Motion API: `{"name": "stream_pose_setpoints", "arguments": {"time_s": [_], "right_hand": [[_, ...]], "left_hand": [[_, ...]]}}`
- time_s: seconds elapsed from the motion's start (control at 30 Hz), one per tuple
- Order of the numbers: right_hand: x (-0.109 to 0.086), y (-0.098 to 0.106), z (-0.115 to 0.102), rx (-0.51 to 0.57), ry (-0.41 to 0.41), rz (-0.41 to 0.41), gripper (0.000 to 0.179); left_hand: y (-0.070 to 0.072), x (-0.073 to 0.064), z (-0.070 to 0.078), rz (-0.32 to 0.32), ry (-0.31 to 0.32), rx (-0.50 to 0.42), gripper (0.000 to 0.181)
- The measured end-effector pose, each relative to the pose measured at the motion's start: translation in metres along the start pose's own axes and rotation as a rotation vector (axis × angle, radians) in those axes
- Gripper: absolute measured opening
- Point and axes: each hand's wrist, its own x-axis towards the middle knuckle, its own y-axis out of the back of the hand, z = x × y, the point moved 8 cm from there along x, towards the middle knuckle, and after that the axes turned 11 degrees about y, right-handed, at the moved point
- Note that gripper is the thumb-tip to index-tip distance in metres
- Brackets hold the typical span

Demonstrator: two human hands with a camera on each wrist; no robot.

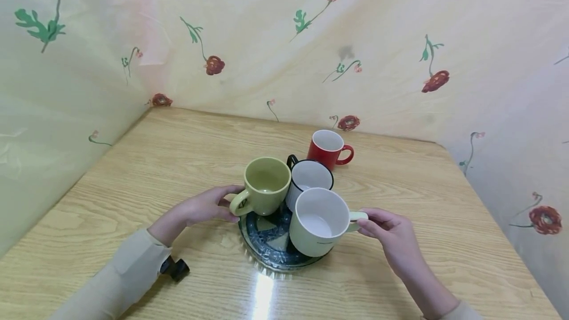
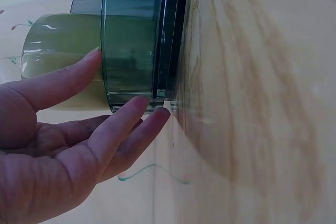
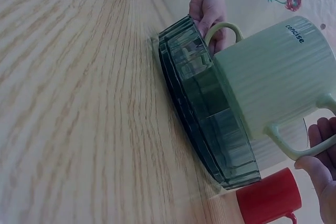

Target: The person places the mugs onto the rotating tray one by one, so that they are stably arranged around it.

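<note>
A dark-patterned round glass dish (image 1: 266,253) with clear ridged walls stands on the table and holds mugs. On it sit an olive-green mug (image 1: 268,181), a white mug (image 1: 311,174) with a black rim and handle, and a large pale green mug (image 1: 315,231). My left hand (image 1: 209,206) is at the dish's left side, beside the olive mug's handle; in the left wrist view the fingers (image 2: 128,116) spread loosely along the glass wall, thumb near the rim. My right hand (image 1: 393,233) pinches the pale green mug's handle between thumb and fingers.
A red mug (image 1: 325,149) stands on the wooden table (image 1: 178,152) just behind the dish. Floral sheeting (image 1: 266,38) hangs along the table's back and sides. A black object (image 1: 178,269) is at the left wrist.
</note>
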Motion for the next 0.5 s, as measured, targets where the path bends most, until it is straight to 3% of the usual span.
{"name": "stream_pose_setpoints", "arguments": {"time_s": [0.5], "right_hand": [[0.004,-0.007,0.012,-0.007,-0.010,-0.075,0.034]], "left_hand": [[0.000,0.000,0.003,0.054,0.018,0.057,0.076]]}}
